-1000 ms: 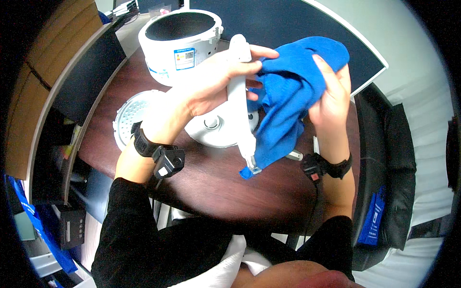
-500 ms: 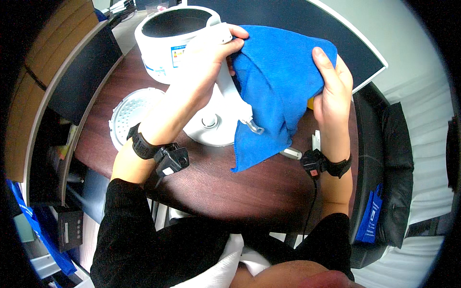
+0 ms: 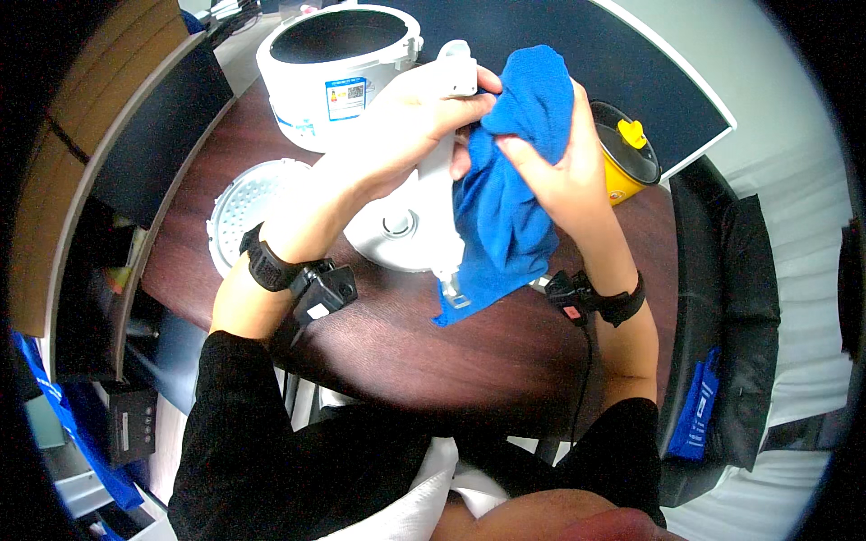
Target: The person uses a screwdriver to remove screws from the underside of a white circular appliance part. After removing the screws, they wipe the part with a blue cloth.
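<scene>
My left hand [image 3: 424, 126] is closed round a long white carrying handle [image 3: 437, 167], which looks detached, with a metal clip at its near end. My right hand [image 3: 568, 176] grips a bunched blue cloth [image 3: 519, 198] folded against the handle's upper right side. The cloth's lower corner hangs behind the clip. Below the handle lies a round white cooker lid [image 3: 374, 233] with a vent knob. Behind my left hand stands a white rice cooker body [image 3: 293, 104], its top uncovered and its inside dark. My left fingertips are partly hidden by the handle and cloth.
A perforated white steamer tray [image 3: 236, 209] rests at the left of the brown table [image 3: 397, 334]. To the right, a yellow pot [image 3: 631, 185] has a lid with a yellow knob. A dark partition [image 3: 658, 90] borders the far side. A black chair [image 3: 735, 270] stands right of the table.
My right hand has moved left and bunched the cloth against the handle, uncovering the yellow pot. My left hand has shifted slightly right, and the handle now stands more upright.
</scene>
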Demonstrator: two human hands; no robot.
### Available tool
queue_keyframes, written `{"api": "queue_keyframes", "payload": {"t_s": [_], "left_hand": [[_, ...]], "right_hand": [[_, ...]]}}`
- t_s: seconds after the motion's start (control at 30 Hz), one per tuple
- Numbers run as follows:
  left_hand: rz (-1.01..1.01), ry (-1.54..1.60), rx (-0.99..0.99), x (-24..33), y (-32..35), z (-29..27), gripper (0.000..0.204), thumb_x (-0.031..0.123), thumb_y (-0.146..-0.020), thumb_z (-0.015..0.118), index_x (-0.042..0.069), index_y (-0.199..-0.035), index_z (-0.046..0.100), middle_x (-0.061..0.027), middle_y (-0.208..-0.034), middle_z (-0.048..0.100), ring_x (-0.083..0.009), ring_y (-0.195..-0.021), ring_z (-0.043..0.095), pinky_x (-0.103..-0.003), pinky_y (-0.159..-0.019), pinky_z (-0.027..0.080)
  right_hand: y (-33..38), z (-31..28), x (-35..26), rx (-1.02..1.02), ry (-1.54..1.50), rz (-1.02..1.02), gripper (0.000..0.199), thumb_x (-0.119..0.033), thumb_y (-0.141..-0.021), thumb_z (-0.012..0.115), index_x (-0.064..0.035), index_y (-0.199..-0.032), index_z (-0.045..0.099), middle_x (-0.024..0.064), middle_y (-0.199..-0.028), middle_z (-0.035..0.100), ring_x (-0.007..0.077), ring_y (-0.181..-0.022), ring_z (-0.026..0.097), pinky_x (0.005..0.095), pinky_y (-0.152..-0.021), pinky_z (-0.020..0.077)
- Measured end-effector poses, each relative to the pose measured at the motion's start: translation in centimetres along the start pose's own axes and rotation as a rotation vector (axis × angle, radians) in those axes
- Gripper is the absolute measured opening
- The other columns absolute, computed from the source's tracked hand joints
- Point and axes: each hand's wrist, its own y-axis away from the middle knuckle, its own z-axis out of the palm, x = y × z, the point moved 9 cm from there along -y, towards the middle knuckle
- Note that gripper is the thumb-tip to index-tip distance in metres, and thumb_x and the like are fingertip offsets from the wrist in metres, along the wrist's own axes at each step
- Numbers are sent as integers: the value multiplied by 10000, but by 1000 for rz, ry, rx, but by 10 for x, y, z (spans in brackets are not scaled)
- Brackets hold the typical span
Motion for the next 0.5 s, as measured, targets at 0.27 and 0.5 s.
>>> {"api": "queue_keyframes", "payload": {"t_s": [0.27,0.5], "left_hand": [[101,-665,125,16,2,-8,248,84,-781,501,52,-1026,486,-64,-686,556,-117,-547,505,-243,-466,380],[322,-905,151,31,15,12,247,52,-734,498,-20,-969,476,-219,-747,568,-355,-731,582,-382,-646,449]], "right_hand": [[0,-5,-33,-3,366,-380,482,-49,-580,650,-10,-1048,540,179,-992,529,341,-866,572,338,-728,473],[9,0,-14,-62,347,-311,544,-59,-588,665,31,-1102,512,193,-1018,523,362,-873,569,356,-736,475]]}}
